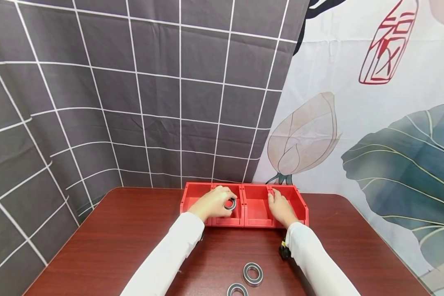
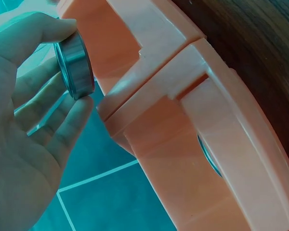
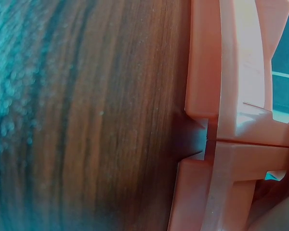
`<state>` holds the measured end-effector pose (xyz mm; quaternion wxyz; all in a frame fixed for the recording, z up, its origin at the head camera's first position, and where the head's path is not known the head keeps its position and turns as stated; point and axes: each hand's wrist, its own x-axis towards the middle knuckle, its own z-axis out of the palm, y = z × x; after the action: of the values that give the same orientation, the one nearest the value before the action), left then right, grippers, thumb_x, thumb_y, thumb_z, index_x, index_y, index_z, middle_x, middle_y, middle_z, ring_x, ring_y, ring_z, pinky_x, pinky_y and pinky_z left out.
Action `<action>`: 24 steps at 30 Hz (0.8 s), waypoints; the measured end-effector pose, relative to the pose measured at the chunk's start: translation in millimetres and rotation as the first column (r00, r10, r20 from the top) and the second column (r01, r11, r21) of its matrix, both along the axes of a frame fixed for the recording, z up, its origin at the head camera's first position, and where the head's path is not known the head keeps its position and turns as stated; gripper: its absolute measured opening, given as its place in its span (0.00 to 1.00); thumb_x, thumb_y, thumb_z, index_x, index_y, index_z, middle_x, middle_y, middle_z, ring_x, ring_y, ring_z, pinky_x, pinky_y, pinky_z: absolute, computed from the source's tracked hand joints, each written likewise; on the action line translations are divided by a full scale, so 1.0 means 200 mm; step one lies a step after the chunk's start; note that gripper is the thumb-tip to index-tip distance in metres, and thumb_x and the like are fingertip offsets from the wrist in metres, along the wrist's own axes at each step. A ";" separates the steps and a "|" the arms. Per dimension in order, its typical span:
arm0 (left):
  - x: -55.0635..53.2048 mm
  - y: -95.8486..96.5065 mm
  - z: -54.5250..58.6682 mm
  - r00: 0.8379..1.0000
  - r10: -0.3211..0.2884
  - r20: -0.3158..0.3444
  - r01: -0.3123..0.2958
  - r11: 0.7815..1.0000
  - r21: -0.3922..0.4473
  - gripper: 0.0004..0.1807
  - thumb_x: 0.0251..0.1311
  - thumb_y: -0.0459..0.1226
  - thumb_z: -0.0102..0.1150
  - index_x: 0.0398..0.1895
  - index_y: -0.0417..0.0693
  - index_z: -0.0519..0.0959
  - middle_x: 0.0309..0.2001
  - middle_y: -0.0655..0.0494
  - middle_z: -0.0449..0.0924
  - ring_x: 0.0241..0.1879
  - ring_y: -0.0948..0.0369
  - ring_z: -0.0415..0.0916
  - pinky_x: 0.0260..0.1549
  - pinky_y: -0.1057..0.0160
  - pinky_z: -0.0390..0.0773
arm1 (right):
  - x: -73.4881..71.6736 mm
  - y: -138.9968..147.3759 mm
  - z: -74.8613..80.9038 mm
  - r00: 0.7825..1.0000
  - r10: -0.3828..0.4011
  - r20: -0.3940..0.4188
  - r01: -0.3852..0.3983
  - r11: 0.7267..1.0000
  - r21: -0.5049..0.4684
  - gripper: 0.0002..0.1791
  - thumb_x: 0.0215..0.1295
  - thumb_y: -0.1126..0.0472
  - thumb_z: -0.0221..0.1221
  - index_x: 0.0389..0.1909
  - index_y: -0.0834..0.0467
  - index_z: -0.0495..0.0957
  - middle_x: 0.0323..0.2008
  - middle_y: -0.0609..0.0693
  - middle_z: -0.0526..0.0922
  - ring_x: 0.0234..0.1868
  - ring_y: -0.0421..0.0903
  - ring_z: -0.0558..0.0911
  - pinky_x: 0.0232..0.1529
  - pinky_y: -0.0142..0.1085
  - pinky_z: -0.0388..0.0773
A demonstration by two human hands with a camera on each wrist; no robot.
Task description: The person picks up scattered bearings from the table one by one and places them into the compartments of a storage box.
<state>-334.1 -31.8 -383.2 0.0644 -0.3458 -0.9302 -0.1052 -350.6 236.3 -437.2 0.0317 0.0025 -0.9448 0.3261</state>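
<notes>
Pinching an unreleased grey metal ring (image 2: 77,67) in left fingers (image 2: 73,118) over red plastic bins (image 1: 258,223), with two more rings (image 1: 245,274) remaining behind on reddish-brown worktop (image 1: 144,246), cannot tell right fingers' (image 1: 276,197) grip.

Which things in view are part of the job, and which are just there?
Likely part of the job:
bearing pinched in left hand
red bins, with right hand at them
farther loose bearing and nearer loose bearing, similar-looking rings

Just there:
tabletop, as support
dark gridded cloth
lotus-print cloth
</notes>
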 end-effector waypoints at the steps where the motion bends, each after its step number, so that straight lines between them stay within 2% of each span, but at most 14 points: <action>1: 0.00 0.00 0.00 1.000 0.001 0.003 -0.001 1.000 -0.001 0.26 0.51 0.42 0.66 0.56 0.52 0.80 0.52 0.58 0.77 0.48 0.60 0.70 0.47 0.65 0.75 | 0.00 0.00 0.00 1.000 0.000 0.000 0.000 1.000 -0.002 0.34 0.76 0.49 0.38 0.74 0.66 0.47 0.69 0.68 0.58 0.68 0.66 0.61 0.63 0.61 0.59; 16: -0.04 0.02 -0.03 0.999 0.029 0.024 -0.029 0.999 -0.028 0.24 0.51 0.41 0.66 0.55 0.53 0.81 0.51 0.57 0.77 0.49 0.59 0.69 0.47 0.64 0.76 | 0.00 -0.01 0.01 1.000 -0.004 0.003 0.004 1.000 -0.014 0.35 0.76 0.47 0.38 0.74 0.65 0.47 0.69 0.68 0.59 0.68 0.65 0.61 0.63 0.61 0.59; 24: -0.07 0.04 -0.01 0.997 0.055 0.046 -0.052 0.997 -0.056 0.24 0.51 0.42 0.67 0.55 0.52 0.81 0.52 0.56 0.77 0.48 0.59 0.69 0.46 0.64 0.75 | 0.01 -0.01 0.00 1.000 -0.002 0.004 0.002 1.000 -0.008 0.35 0.76 0.46 0.38 0.74 0.65 0.47 0.69 0.68 0.59 0.68 0.66 0.62 0.63 0.61 0.59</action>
<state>-348.6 -24.2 -386.2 0.0355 -0.3199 -0.9428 -0.0863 -349.2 235.2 -436.6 0.0301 0.0010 -0.9435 0.3299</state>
